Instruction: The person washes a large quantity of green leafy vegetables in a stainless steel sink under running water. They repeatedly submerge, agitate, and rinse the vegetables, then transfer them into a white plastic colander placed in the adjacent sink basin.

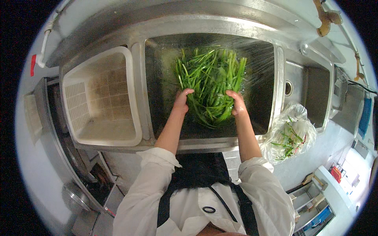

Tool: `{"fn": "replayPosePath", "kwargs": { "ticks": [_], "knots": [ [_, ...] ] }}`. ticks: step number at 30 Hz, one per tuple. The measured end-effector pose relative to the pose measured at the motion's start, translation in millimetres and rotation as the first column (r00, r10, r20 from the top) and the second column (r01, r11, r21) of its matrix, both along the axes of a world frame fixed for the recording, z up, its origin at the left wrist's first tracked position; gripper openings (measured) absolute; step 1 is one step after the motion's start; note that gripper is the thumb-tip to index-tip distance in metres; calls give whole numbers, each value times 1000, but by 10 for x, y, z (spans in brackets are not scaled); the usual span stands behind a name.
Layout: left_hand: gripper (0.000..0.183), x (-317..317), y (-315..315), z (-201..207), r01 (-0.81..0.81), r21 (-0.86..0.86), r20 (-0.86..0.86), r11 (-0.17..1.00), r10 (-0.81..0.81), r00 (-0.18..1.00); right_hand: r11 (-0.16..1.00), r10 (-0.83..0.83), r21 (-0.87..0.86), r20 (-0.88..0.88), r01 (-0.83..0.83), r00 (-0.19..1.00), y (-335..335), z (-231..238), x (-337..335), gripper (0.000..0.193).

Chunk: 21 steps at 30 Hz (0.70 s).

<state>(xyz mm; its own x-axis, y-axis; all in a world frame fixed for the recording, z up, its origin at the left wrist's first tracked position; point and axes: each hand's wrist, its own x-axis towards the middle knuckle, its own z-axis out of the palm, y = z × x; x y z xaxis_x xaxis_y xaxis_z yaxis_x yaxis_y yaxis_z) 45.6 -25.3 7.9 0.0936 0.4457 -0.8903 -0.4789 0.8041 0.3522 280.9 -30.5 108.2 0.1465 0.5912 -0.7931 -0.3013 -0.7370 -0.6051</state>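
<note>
A big bunch of long-stemmed green vegetables (210, 84) is in the middle basin of a metal sink (260, 118). Its stem ends point away from me, and the bent, leafy part is nearest me. My left hand (182, 100) grips the bunch on its left side, thumb on top and the other fingers hidden beneath. On the opposite side my right hand (236, 103) holds it the same way, its fingers also partly out of sight. Streaks of water spray across the basin's right side and onto the stems.
On the left stands a white plastic basket (136, 98) with slotted sides. To the right is a smaller basin (317, 94) with a drain. A clear plastic bag (271, 147) of green scraps hangs at the sink's front right edge. Pipes (328, 19) run along the wall.
</note>
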Motion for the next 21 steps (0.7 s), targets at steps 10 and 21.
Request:
{"fn": "replayPosePath", "kwargs": {
  "ticks": [10, 21],
  "knots": [
    [75, -556, 88, 137, 141, 92, -469, 986, -83, 879, 968, 179, 59, 524, -246, 832, -52, -330, 884, 70],
    [94, 36, 140, 336, 886, -401, -851, 233, -453, -265, 682, 576, -367, 803, -633, 156, 129, -614, 143, 90]
  ]
}}
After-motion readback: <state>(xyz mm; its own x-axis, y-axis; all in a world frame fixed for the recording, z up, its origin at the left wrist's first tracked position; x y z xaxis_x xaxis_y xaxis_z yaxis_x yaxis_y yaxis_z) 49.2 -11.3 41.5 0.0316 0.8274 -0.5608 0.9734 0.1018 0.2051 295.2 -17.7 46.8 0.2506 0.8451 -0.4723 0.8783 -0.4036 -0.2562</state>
